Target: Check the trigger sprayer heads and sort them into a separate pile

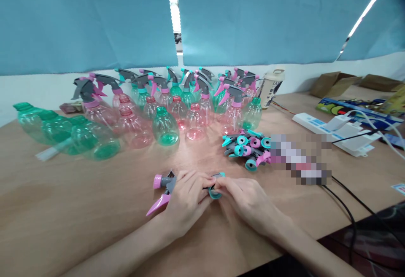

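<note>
Wooden tabletop fills my feed — my left hand and right hand pinch a teal-collared spray head between them. A pink-and-gray trigger sprayer pokes out beside my left; beyond sit piled spray heads, translucent bottles and a cup lettered "IAM" — other print unreadable.

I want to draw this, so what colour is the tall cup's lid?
Cream or off-white lid, in the head view.
</note>
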Motion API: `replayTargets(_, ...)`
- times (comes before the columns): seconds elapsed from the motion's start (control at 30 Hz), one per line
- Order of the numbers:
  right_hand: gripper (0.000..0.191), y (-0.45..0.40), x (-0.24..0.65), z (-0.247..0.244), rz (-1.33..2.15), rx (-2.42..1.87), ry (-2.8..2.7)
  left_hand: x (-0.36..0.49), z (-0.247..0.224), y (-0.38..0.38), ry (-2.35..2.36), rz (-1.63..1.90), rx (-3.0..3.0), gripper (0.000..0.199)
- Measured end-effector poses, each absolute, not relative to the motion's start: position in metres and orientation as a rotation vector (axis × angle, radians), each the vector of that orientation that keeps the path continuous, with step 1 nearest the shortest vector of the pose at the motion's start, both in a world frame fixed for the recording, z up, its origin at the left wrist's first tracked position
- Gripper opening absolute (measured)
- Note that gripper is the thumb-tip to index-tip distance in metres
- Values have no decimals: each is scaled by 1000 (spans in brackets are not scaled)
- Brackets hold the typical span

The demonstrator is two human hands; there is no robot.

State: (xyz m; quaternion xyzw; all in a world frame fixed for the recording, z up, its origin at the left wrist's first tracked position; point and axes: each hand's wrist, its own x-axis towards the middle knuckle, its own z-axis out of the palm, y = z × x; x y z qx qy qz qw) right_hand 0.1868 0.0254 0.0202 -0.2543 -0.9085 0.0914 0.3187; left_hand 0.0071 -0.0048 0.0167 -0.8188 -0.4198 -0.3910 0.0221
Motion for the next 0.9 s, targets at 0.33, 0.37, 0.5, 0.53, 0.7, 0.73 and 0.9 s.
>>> replayTargets(0.33, 23, 19, 191, 25, 203, -628, -2369, 11, 17, -7, -1251, -1190, -2565, 6)
replayTargets(0.37, 23, 18, 191, 25, 225, -638, -2371, 12, 17, -8, -1257, -1180, -2572, 6)
replayTargets(0.5, 22, 13, 195, 23, 289, -690, -2350, 10, 16, -6, -1281, -1155, -2608, 10)
replayTargets(0.53, 23, 11, 197, 22, 306, -709, -2342, 8, 16, -4, -1323, -1158, -2597, 11)
replayTargets(0.7, 19, 4, 212, 27, 327, -797, -2221, -2, 17, 2, -1507, -1179, -2516, 14)
replayTargets(0.73, 17, 4, 213, 29, 296, -796, -2183, -2, 17, 2, -1503, -1176, -2534, 14)
replayTargets(0.9, 14, 11, 204, 38, 294, -677, -2131, 5, 15, -3, -1471, -1228, -2560, 13)
